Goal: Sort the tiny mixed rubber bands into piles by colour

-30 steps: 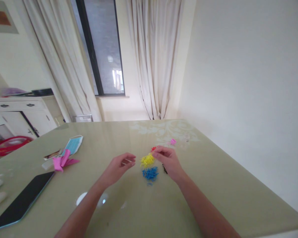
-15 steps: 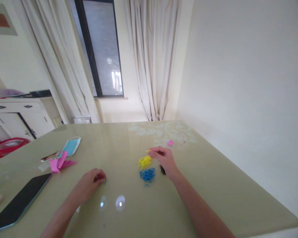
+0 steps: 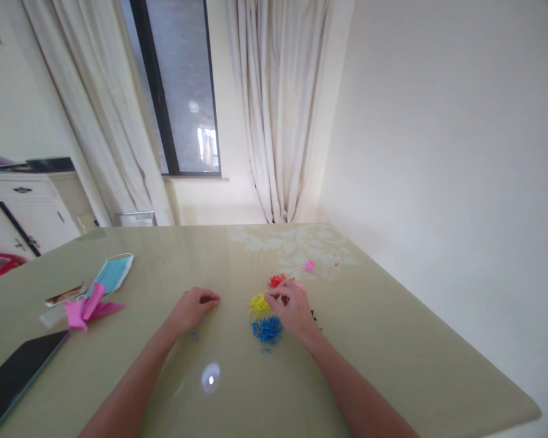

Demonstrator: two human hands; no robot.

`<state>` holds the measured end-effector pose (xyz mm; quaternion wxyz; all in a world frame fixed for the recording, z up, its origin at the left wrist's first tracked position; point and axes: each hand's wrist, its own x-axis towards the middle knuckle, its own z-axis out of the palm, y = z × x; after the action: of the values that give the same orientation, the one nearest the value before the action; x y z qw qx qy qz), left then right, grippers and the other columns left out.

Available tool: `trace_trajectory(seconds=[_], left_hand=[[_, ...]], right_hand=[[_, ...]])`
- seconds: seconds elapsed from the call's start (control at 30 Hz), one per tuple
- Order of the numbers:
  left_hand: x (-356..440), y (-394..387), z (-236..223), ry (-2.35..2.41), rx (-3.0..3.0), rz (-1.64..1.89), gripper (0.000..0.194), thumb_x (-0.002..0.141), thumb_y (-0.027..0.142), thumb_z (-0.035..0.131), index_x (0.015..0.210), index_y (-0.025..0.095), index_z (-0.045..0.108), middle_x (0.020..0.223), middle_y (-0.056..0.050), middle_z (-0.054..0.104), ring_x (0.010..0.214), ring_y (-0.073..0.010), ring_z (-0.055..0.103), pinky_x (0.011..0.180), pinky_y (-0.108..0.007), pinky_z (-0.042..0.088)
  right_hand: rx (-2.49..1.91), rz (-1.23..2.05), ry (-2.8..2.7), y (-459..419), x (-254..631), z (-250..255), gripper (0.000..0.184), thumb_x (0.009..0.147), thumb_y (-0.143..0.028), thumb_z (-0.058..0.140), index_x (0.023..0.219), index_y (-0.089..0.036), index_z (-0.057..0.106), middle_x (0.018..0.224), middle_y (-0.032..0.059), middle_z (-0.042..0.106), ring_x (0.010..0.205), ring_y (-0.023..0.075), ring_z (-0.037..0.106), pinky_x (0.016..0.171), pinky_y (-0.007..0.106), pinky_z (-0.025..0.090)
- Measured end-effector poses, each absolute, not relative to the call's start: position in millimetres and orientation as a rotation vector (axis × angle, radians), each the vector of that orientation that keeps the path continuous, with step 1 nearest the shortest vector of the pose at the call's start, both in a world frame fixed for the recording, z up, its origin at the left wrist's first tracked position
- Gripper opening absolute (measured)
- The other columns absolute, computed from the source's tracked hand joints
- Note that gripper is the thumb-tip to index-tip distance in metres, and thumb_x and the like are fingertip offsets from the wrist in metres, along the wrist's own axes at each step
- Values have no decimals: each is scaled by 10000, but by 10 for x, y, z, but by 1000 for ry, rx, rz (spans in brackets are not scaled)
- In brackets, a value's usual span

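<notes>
My right hand [image 3: 296,311] reaches over the small heaps, thumb and forefinger closed at the edge of the yellow rubber bands [image 3: 258,304]; anything pinched there is lost against the heap. Below it lies a heap of blue rubber bands [image 3: 266,330], with a loose blue loop [image 3: 265,350] in front. Red rubber bands [image 3: 277,280] show behind my fingers, and black ones [image 3: 313,314] are partly hidden by the hand. To the left, my left hand [image 3: 194,311] rests low over the table, fingers pressed together, contents hidden. A single blue rubber band [image 3: 194,335] lies just below that wrist.
Left on the glossy table [image 3: 237,389] lie a pink folded piece [image 3: 89,310], a blue face mask [image 3: 112,274] and a dark tablet-like device [image 3: 22,377]. A small pink item [image 3: 309,266] sits behind the heaps. A wall [image 3: 447,152] borders the table's right side.
My right hand has come back toward the yellow heap, uncovering the red one. My left hand has moved right and away from me, leaving the single blue rubber band on the table.
</notes>
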<state>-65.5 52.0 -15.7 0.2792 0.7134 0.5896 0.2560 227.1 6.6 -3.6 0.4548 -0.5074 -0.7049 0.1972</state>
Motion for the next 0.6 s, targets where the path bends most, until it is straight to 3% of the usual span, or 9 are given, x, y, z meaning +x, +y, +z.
trace_trajectory(seconds=[0.17, 0.37, 0.6], left_hand=[[-743, 472, -166, 1491, 1731, 805, 404, 680, 514, 703, 883, 177, 791, 793, -69, 803, 766, -261, 728, 704, -327, 524], [-754, 408, -68, 1551, 1822, 756, 299, 724, 469, 651, 788, 215, 797, 766, -43, 801, 766, -256, 715, 705, -328, 495], [-538, 294, 85, 1411, 1729, 943, 331, 735, 464, 685, 868, 198, 829, 772, -66, 794, 731, -234, 686, 695, -328, 519]], right_hand=[[-1372, 398, -1881, 50, 2167, -87, 113, 894, -185, 740, 899, -217, 848, 842, 53, 675, 799, 201, 613, 725, 318, 450], [-1379, 374, -1959, 7, 2183, -77, 197, 935, -155, 654, 966, -223, 837, 922, 69, 667, 841, 212, 626, 759, 330, 471], [-1258, 485, -1892, -47, 2186, 0, 161, 939, -242, 682, 1026, -197, 811, 875, 56, 682, 703, 176, 584, 677, 309, 467]])
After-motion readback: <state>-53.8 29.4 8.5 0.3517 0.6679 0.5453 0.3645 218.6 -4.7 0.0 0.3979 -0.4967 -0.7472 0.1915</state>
